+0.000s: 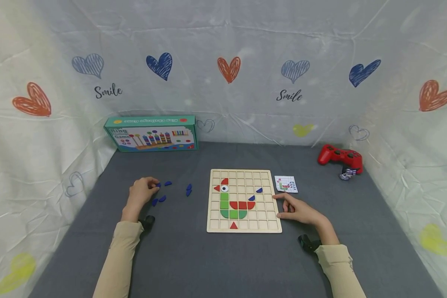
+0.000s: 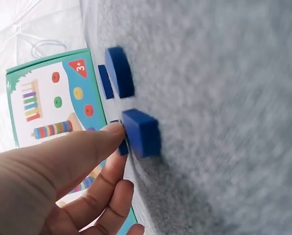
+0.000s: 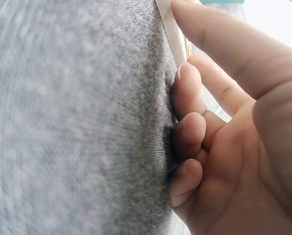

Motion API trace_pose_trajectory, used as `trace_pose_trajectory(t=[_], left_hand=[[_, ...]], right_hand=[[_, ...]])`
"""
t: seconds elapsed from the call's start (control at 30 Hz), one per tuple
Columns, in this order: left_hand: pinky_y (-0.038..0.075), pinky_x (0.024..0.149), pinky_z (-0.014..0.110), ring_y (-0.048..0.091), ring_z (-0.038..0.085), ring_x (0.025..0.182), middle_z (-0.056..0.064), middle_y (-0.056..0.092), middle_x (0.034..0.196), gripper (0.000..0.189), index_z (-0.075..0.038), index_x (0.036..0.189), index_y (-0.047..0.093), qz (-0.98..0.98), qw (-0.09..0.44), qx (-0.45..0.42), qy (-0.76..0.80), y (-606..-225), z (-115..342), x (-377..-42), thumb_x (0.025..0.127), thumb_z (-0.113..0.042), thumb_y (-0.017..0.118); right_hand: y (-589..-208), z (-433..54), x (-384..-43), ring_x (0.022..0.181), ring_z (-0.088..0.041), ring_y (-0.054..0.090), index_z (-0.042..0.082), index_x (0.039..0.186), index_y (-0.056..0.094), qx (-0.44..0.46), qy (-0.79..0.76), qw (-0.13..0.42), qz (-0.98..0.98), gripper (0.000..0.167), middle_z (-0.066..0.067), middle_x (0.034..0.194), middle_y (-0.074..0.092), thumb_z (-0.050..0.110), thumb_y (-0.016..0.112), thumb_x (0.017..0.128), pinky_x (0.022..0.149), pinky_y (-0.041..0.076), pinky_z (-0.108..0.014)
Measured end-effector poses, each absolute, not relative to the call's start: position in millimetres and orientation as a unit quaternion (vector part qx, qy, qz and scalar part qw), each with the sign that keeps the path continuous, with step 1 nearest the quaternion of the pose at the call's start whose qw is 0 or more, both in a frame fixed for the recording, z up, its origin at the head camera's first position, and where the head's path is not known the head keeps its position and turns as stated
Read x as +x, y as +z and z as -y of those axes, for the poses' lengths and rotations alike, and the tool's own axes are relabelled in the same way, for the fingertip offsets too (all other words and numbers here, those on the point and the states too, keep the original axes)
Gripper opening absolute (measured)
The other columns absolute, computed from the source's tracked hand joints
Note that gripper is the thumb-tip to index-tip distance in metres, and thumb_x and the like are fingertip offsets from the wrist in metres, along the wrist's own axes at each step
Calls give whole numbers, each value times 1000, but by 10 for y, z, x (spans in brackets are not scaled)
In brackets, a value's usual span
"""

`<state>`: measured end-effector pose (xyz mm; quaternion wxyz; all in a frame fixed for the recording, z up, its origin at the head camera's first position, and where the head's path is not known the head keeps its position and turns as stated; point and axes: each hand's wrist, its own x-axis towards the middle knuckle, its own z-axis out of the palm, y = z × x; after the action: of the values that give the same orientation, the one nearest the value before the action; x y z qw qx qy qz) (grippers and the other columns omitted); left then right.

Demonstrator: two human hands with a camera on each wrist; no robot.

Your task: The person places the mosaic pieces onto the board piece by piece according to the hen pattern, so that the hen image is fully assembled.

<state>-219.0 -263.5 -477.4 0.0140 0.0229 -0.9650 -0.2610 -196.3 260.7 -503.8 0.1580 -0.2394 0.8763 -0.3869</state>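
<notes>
In the head view, a square wooden grid board [image 1: 262, 223] holds red, green and blue pieces, with a round eye piece [image 1: 224, 188], laid out as a bird-like figure. My left hand [image 1: 139, 194] is left of the board, thumb and forefinger pinching a small blue piece [image 2: 123, 147], partly hidden by the thumb. Close by on the cloth lie more blue pieces [image 2: 142, 133], some with a rounded side. My right hand [image 1: 299, 210] touches the board's right edge with thumb and straight forefinger; its other fingers are curled in the right wrist view.
A pattern card [image 1: 286, 184] with a similar figure lies beside the board's upper right corner. Two blue pieces [image 1: 188, 190] sit between the left hand and the board. A green game box [image 1: 152, 134] stands at the back left, a red game controller [image 1: 339, 156] at the back right.
</notes>
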Motion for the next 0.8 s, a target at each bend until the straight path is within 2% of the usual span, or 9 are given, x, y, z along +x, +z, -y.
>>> trace_pose_trajectory(t=[0.27, 0.5, 0.8], left_hand=[[36, 80, 57, 58, 35, 90, 15, 66, 96, 22, -5, 106, 68, 959, 60, -1, -276, -4785, 2550, -2131, 87, -12, 64], [33, 84, 60, 54, 35, 94, 16, 64, 100, 24, -7, 109, 67, 952, 86, -23, -292, -4800, 2365, -2104, 87, -15, 64], [35, 82, 54, 54, 32, 92, 13, 63, 98, 24, -9, 109, 67, 942, 111, -33, -314, -4758, 2080, -2088, 86, -15, 66]], right_hand=[[-5041, -2608, -1973, 57, -6, 38, 14, 131, 45, -238, -381, 163, -879, 57, 0, 77, 48, 30, 70, 82, 50, 32, -21], [-5050, -2612, -1971, 57, -6, 38, 13, 131, 45, -238, -382, 162, -878, 57, 0, 77, 48, 30, 70, 83, 50, 32, -21], [-5044, -2615, -1962, 56, -6, 37, 12, 131, 45, -246, -386, 156, -875, 56, 0, 77, 48, 28, 69, 83, 49, 32, -22]])
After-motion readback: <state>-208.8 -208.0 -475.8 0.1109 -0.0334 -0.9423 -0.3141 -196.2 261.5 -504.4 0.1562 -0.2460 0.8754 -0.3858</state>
